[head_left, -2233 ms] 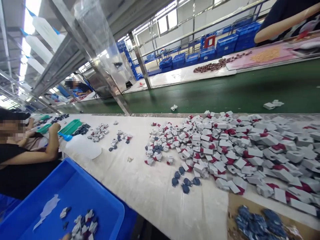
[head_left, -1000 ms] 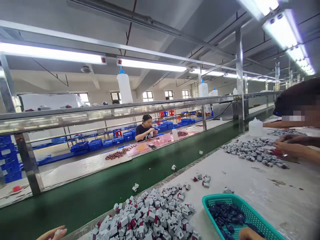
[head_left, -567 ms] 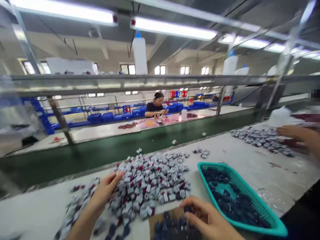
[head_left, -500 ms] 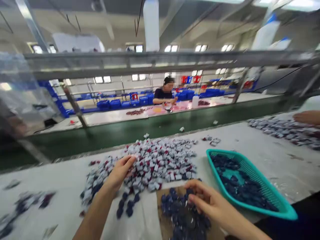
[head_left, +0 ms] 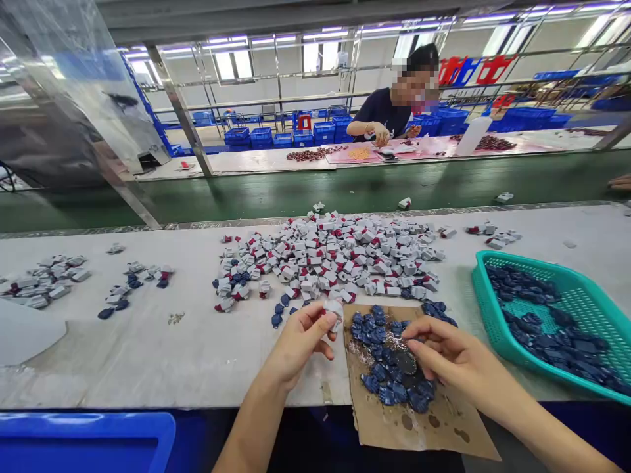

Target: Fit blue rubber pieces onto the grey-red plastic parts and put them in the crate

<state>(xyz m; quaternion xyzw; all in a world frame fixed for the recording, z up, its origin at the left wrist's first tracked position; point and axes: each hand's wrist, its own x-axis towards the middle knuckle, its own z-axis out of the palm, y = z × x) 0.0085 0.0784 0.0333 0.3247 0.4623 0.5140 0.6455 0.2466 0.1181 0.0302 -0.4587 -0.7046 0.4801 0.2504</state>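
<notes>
My left hand [head_left: 300, 341] pinches a small white plastic part [head_left: 334, 309] between thumb and fingertips, just left of a cardboard sheet [head_left: 394, 430]. Over that sheet, my right hand [head_left: 446, 351] has thumb and index finger closed together. Anything between those fingertips is too small to make out. Dark blue plastic pieces [head_left: 387, 394] lie on the cardboard around a dark round thing [head_left: 405, 362]. Tiny shiny metal bits [head_left: 361, 353] are scattered among them. Beyond my hands spreads a large heap of white parts with dark red pieces [head_left: 340, 253].
A teal basket [head_left: 557, 263] of dark blue pieces stands at the right. Smaller groups of white parts [head_left: 54, 279] lie left. A blue tray [head_left: 83, 420] sits at the near left edge. Across the green strip [head_left: 276, 190], a person [head_left: 389, 108] works at another table.
The view has tilted down and levelled. My left hand has come from the heap to beside the cardboard with a white part in it. My right hand stays over the cardboard.
</notes>
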